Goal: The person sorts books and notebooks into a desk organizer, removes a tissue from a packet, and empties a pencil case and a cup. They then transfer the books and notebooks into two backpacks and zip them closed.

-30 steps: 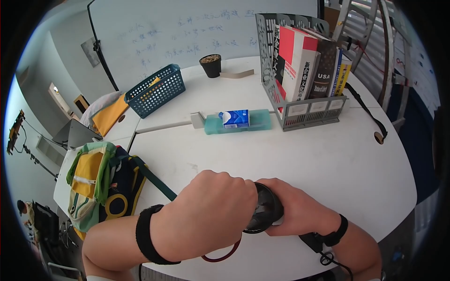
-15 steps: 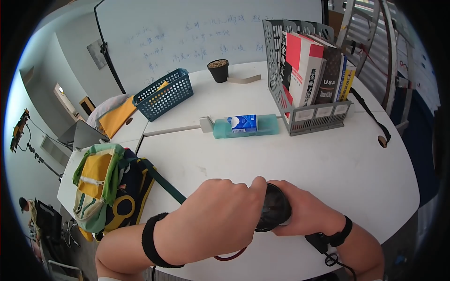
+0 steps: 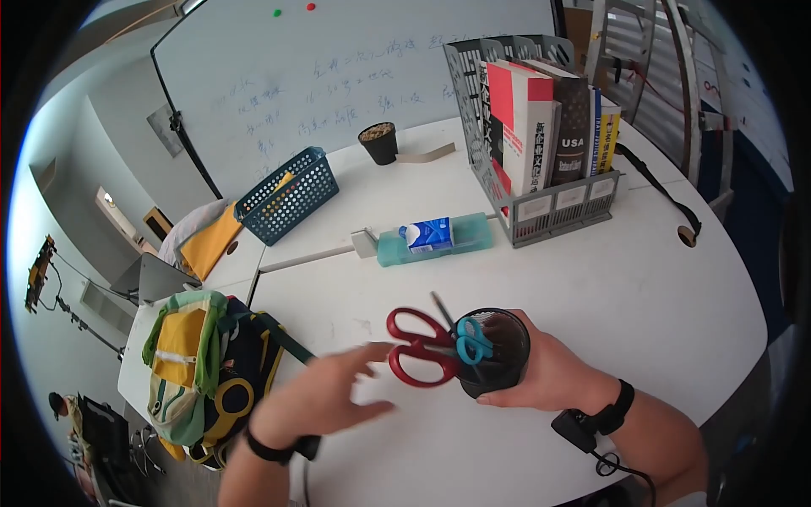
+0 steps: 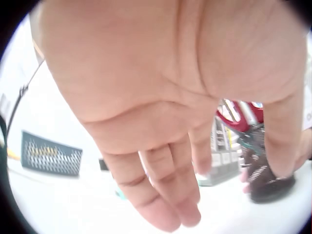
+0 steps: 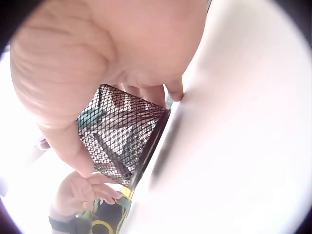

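Left hand (image 3: 325, 397) now hanging open, empty, beside red scissors (image 3: 416, 348); R hand (image 3: 562, 372) still gripping mesh cup (image 3: 498, 359).

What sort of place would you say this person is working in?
Probably an office or shared workroom: there is a large whiteboard covered in handwriting, a grey plastic rack holding several books, and a broad white table with rounded corners.

"USA" on dark book (image 3: 571, 127), Chinese characters on white-and-red book (image 3: 525, 118), whiteboard (image 3: 253, 59)
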